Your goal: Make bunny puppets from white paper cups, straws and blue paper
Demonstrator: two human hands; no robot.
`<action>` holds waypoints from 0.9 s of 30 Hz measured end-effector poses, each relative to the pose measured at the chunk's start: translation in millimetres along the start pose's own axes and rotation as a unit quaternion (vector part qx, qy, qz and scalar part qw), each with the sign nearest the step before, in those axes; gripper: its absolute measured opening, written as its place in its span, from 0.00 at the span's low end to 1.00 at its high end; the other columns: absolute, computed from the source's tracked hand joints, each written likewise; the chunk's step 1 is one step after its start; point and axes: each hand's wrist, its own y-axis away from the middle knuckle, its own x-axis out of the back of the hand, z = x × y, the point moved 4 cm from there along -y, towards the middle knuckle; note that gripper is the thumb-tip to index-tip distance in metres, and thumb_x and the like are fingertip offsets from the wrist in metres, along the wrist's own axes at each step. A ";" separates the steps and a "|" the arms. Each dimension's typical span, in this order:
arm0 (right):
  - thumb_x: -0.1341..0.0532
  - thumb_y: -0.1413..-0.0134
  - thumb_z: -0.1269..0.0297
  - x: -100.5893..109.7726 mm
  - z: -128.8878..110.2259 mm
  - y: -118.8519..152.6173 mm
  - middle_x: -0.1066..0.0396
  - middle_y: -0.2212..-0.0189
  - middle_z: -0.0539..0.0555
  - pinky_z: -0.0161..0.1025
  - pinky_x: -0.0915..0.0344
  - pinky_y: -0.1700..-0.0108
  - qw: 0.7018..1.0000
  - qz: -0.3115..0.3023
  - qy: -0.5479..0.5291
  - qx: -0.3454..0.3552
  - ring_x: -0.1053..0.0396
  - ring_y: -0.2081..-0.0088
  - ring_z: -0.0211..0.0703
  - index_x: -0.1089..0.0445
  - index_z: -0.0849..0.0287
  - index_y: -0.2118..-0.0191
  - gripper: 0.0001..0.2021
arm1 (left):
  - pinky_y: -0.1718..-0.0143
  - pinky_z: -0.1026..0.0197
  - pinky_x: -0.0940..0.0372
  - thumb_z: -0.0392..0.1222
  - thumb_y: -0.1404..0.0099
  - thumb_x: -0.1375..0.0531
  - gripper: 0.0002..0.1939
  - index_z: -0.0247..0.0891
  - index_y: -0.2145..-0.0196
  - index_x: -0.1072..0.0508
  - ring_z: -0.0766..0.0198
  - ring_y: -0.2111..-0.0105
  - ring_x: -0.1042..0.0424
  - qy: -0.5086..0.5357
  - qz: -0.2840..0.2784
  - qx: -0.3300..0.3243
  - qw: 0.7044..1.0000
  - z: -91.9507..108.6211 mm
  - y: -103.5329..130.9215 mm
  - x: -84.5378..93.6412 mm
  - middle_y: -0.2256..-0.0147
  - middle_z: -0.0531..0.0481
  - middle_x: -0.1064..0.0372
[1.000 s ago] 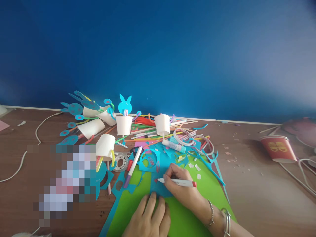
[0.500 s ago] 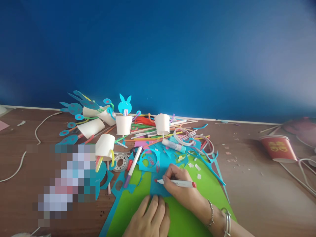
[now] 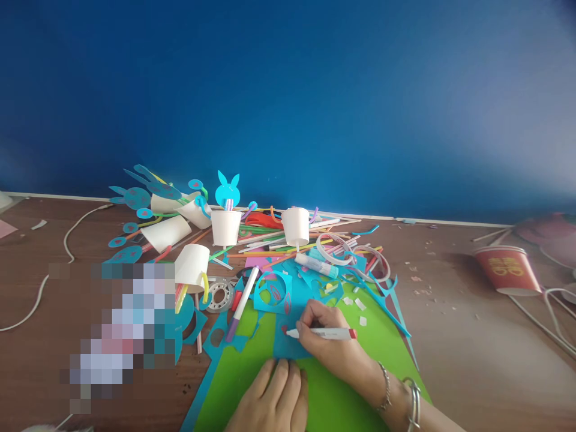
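Observation:
My right hand (image 3: 330,339) is closed around a white marker with red ends (image 3: 330,333). Its red tip is at a small piece of blue paper (image 3: 288,345), where a small red mark shows by the tip. The blue paper lies on a large green sheet (image 3: 360,384). My left hand (image 3: 274,396) lies flat on the green sheet, fingertips at the near edge of the blue piece. Just beyond are a blue cutout with red oval outlines (image 3: 281,279), a white marker with a purple end (image 3: 243,305) and a glue stick (image 3: 317,265).
White paper cups, one with a blue rabbit head (image 3: 227,195), stand or lie along the back left. Colored straws (image 3: 261,240), tape rolls (image 3: 335,249) and paper scraps crowd the middle. A red cup (image 3: 507,270) and cables are at right. A blurred patch covers the left.
The marker tip has shifted very slightly on the blue paper, and my left fingers have slid down a little. Everything else stays in place.

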 end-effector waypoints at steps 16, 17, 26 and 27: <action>0.41 0.52 0.67 5.2 4.0 4.8 0.42 0.83 0.44 0.31 0.46 0.78 0.999 -0.001 0.004 0.032 0.45 0.79 0.33 0.44 0.55 0.79 0.11 | 0.48 0.54 0.45 0.48 0.32 0.50 0.17 0.34 0.58 0.28 0.55 0.53 0.34 0.002 -0.022 0.001 1.000 -5.5 -2.3 4.5 0.59 0.44 0.27; 0.41 0.52 0.67 4.9 3.3 4.8 0.42 0.83 0.44 0.31 0.46 0.79 0.999 -0.001 0.007 0.031 0.46 0.80 0.33 0.44 0.55 0.79 0.11 | 0.49 0.54 0.45 0.47 0.32 0.50 0.16 0.35 0.58 0.28 0.55 0.54 0.34 -0.001 -0.022 0.002 1.000 -5.0 -2.1 4.8 0.59 0.44 0.27; 0.41 0.54 0.67 2.6 1.4 4.9 0.41 0.84 0.44 0.31 0.47 0.80 0.999 -0.010 0.034 0.030 0.45 0.81 0.33 0.44 0.55 0.80 0.10 | 0.53 0.51 0.44 0.45 0.32 0.51 0.16 0.36 0.60 0.28 0.53 0.59 0.34 -0.017 -0.011 0.015 1.000 -2.3 0.5 4.4 0.62 0.44 0.29; 0.41 0.54 0.67 2.3 1.6 4.8 0.41 0.84 0.44 0.31 0.47 0.80 0.999 -0.011 0.038 0.030 0.45 0.81 0.33 0.44 0.55 0.80 0.10 | 0.53 0.51 0.44 0.45 0.31 0.52 0.16 0.36 0.60 0.28 0.53 0.59 0.34 -0.016 -0.011 0.014 1.000 -2.2 0.3 4.2 0.62 0.44 0.29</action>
